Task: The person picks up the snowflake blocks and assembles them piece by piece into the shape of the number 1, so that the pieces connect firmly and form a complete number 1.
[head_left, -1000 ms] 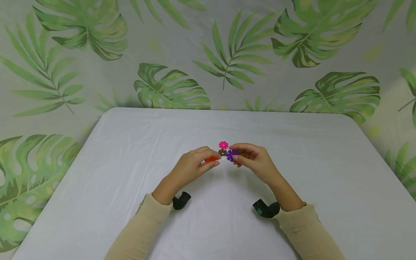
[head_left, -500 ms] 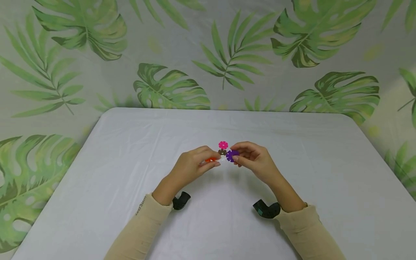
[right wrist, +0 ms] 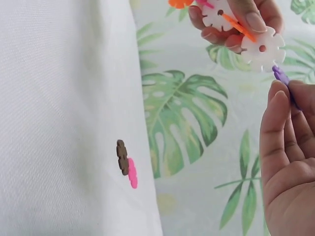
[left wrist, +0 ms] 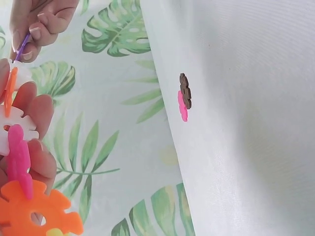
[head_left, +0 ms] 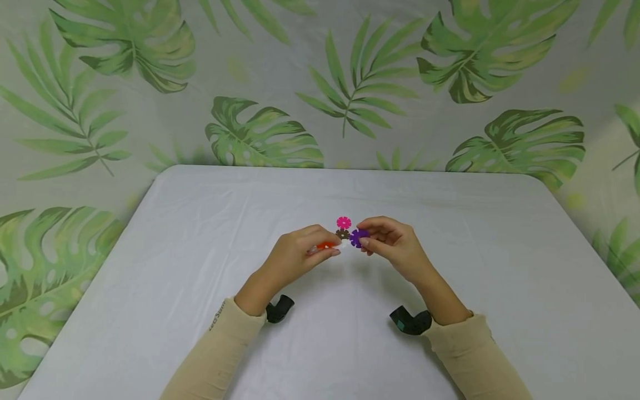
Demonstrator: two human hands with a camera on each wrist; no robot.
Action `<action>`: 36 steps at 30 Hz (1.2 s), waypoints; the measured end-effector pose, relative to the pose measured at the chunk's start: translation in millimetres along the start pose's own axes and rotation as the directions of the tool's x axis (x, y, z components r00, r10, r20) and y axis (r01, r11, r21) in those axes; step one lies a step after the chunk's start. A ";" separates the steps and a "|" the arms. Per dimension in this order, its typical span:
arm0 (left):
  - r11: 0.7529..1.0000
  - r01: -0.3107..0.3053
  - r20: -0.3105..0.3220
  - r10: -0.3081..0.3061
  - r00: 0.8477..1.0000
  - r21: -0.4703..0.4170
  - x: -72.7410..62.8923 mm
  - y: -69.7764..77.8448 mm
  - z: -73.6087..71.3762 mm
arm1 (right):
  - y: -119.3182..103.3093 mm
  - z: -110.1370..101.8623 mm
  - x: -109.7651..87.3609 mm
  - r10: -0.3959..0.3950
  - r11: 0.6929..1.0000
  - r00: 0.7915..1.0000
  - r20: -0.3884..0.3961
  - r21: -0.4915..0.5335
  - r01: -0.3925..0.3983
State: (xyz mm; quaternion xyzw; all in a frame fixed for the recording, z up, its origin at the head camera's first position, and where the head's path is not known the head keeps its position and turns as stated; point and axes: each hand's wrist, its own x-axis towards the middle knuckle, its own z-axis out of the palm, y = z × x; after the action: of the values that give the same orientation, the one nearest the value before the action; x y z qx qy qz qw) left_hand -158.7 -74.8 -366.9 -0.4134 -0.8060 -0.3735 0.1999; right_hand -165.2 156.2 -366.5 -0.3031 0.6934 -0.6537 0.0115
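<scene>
My left hand (head_left: 300, 247) holds a chain of notched plastic discs slotted edge to edge. In the left wrist view the chain has an orange disc (left wrist: 59, 211) at the near end, then a pink disc (left wrist: 19, 160) and a white disc (left wrist: 24, 123). A second orange disc (right wrist: 238, 27) and a white end disc (right wrist: 274, 50) follow in the right wrist view. Between thumb and fingers my right hand (head_left: 395, 244) pinches a purple disc (right wrist: 280, 74). Its edge is right at the rim of the white end disc, turned across it.
A brown disc (right wrist: 122, 157) and a loose pink disc (right wrist: 133, 174) lie side by side on the white-covered table (head_left: 320, 344), just beyond the hands. Behind the table hangs a leaf-print cloth (head_left: 270, 66). Black devices (head_left: 411, 321) sit at both wrists.
My right hand has shifted slightly right and away from me with the purple disc, widening the gap to the left fingers. The left hand stays nearly still, gripping the chain.
</scene>
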 end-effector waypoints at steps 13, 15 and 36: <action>0.999 0.045 0.026 -0.044 0.999 -0.032 0.8 0.7 -0.8 | -1.3 -1.0 0.2 -0.020 0.999 1.000 0.024 0.034 0.019; 0.999 0.040 0.027 -0.039 0.999 -0.030 0.8 0.9 -0.9 | -0.9 -0.5 0.3 -0.019 1.000 0.999 0.030 0.024 0.018; 0.998 -0.028 -0.036 0.030 0.999 0.055 1.7 0.4 3.2 | 6.0 11.0 0.2 -0.073 0.983 0.997 -0.013 0.169 0.075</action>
State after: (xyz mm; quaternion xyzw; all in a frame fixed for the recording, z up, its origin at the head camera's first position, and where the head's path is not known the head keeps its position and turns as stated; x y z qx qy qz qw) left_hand -159.4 -71.3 -367.6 -0.4127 -0.8059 -0.3560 0.2313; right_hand -163.2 145.9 -373.5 -0.3244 0.6236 -0.7112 0.0105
